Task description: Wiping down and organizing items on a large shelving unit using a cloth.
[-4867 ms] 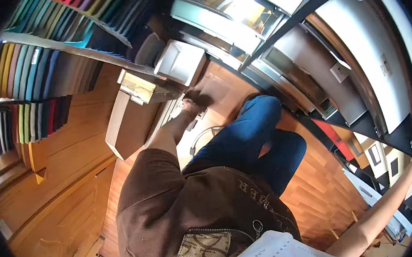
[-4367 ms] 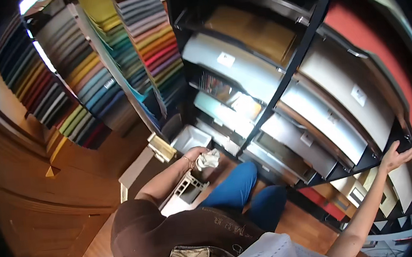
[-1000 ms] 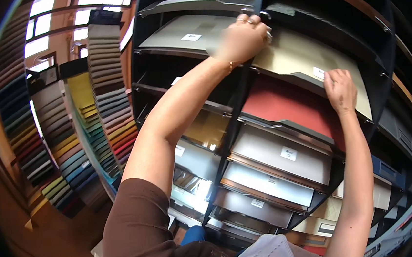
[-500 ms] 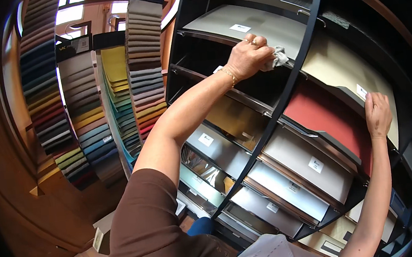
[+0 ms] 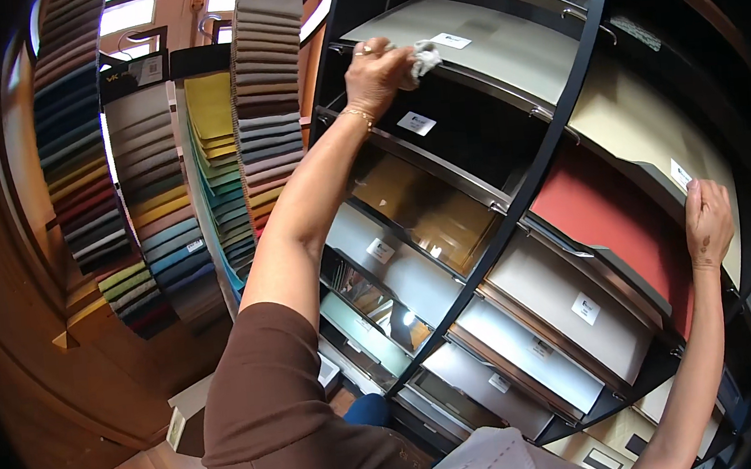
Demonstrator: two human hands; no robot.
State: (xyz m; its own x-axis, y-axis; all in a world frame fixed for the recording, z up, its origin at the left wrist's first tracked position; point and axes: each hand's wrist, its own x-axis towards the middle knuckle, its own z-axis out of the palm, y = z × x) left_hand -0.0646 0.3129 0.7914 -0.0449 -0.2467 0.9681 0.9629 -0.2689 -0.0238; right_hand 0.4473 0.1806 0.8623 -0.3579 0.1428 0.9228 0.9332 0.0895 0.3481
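My left hand (image 5: 374, 77) is closed around a crumpled pale grey cloth (image 5: 422, 62). It is at the front edge of a light grey sample panel (image 5: 512, 55), near that panel's left end; the cloth appears to touch the edge. Below lies a glossy black panel (image 5: 473, 119) with a white label. Farther right, my right hand (image 5: 709, 219) grips the front edge of a cream panel (image 5: 638, 118), its fingertips beside a white label (image 5: 680, 174). Its thumb side is partly hidden.
A black upright post (image 5: 554, 129) divides the rack's two columns. Under the cream panel sits a red panel (image 5: 611, 223), with several grey and silver panels lower down. Fabric swatch hangers (image 5: 268, 83) hang at the left, before a wooden door (image 5: 20, 355).
My left hand has slid left with the cloth along the light grey panel's front edge, uncovering the black panel's label. My right hand keeps its place on the cream panel; the view has shifted slightly.
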